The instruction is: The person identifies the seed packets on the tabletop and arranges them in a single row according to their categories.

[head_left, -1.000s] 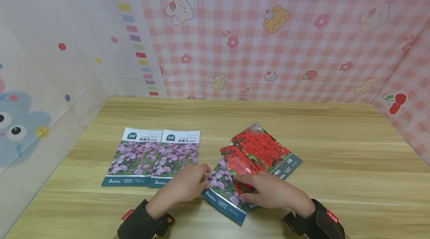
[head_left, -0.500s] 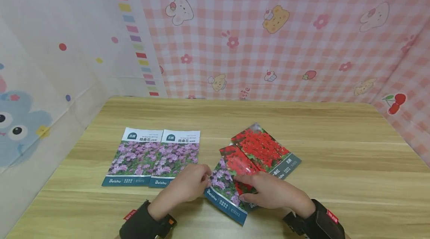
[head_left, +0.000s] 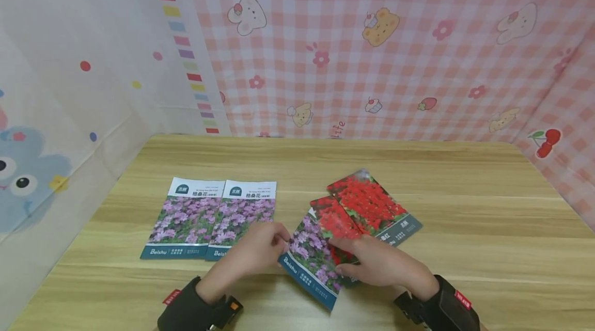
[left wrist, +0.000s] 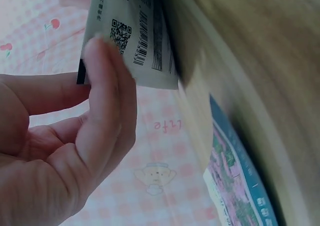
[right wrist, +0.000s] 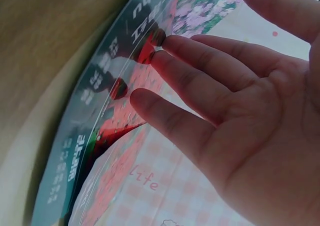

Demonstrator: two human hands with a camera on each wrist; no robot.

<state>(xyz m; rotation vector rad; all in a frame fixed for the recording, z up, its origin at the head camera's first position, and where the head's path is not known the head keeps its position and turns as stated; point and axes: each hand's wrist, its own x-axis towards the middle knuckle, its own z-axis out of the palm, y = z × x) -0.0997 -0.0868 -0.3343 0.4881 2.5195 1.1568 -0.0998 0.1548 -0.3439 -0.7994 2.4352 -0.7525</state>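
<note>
In the head view, my left hand (head_left: 263, 246) pinches the left edge of a purple-flower seed packet (head_left: 310, 253), which lies askew over the red ones. The left wrist view shows this packet's printed back (left wrist: 136, 33), with a QR code, between the thumb and fingers and tilted up off the table. My right hand (head_left: 378, 261) rests its fingertips on a red-flower seed packet (head_left: 335, 220); in the right wrist view its fingers (right wrist: 187, 81) are straight. A second red-flower packet (head_left: 369, 202) lies partly over the first, further back.
Two purple-flower packets, the left one (head_left: 183, 217) and the right one (head_left: 246, 212), lie side by side on the wooden table (head_left: 474, 207). Patterned cloth (head_left: 325, 88) walls stand behind and at both sides.
The two red packets have shifted slightly to the right. The purple packet in my left hand has swung a little, its lower corner moving left. The two packets at left stay put.
</note>
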